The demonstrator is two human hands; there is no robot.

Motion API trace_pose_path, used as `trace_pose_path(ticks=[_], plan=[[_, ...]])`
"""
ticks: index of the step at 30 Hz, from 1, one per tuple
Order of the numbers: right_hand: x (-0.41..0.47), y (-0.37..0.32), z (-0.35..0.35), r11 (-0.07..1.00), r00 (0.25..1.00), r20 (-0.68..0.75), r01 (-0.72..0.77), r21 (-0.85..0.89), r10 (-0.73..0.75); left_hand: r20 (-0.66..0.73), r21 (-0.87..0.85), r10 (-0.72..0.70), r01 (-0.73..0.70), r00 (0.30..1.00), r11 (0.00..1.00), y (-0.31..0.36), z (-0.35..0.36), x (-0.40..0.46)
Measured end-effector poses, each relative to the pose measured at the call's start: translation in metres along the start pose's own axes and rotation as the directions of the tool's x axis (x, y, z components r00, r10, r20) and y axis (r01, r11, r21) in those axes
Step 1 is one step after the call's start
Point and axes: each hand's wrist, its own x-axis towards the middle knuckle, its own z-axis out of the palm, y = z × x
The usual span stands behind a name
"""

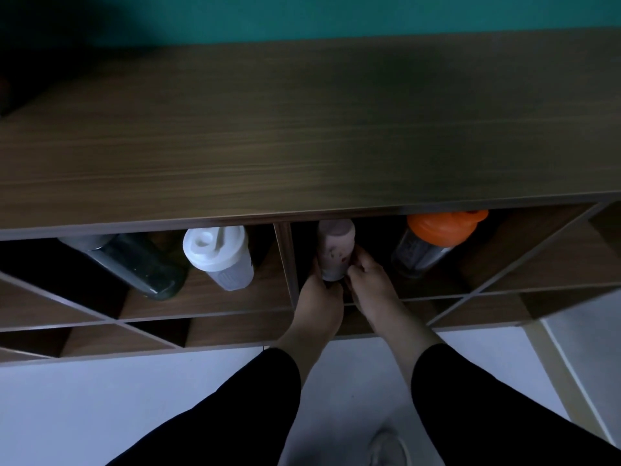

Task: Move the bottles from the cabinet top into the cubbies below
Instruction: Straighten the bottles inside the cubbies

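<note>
A small pink bottle (335, 248) stands upright inside the right cubby, just past the vertical divider (285, 257). My left hand (319, 297) and my right hand (368, 284) both grip its lower part from either side. An orange-lidded dark shaker bottle (437, 242) stands in the same cubby to the right. In the left cubby are a white-lidded shaker bottle (220, 255) and a dark bottle with a grey cap (131, 264). The wooden cabinet top (302, 136) shows no bottles.
Diagonal shelf dividers (497, 274) split the lower cubbies. A teal wall (302, 15) rises behind the cabinet. White floor (100, 398) lies below, with my shoe (386, 449) on it. A pale wooden strip (557, 375) runs along the floor at right.
</note>
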Motion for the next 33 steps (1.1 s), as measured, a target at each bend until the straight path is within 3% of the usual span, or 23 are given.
trace_pose_path(ticks=[11,20,23,25,27,30,33], plan=[[-0.01,-0.009,-0.003,0.995,0.998,0.049,0.039,-0.097,-0.034,0.027,-0.008,0.01,-0.009,1.0,1.0,-0.004,-0.002,0.005],[-0.027,-0.013,-0.013,0.966,0.991,0.073,0.123,-0.228,-0.109,-0.054,0.064,-0.021,0.024,0.998,0.998,-0.012,0.005,0.003],[-0.037,0.002,-0.028,0.958,0.998,-0.003,0.056,-0.282,-0.06,-0.186,0.106,0.027,-0.008,0.982,0.994,-0.013,0.013,-0.014],[-0.04,0.017,-0.048,0.948,0.995,-0.097,-0.028,-0.318,-0.004,-0.182,0.066,0.042,-0.03,0.982,0.997,-0.015,0.019,-0.02],[-0.04,0.024,-0.075,0.925,0.968,-0.247,-0.056,-0.376,-0.042,-0.107,0.038,0.027,-0.023,0.994,0.999,-0.014,0.028,-0.024],[-0.043,0.003,-0.112,0.968,0.866,-0.489,-0.028,-0.249,-0.101,0.057,0.007,0.041,-0.042,0.998,0.999,-0.001,0.047,-0.032],[-0.038,-0.021,-0.125,0.98,0.854,-0.504,0.034,-0.196,-0.13,0.174,-0.022,0.055,-0.052,0.983,0.998,0.012,0.065,-0.028]])
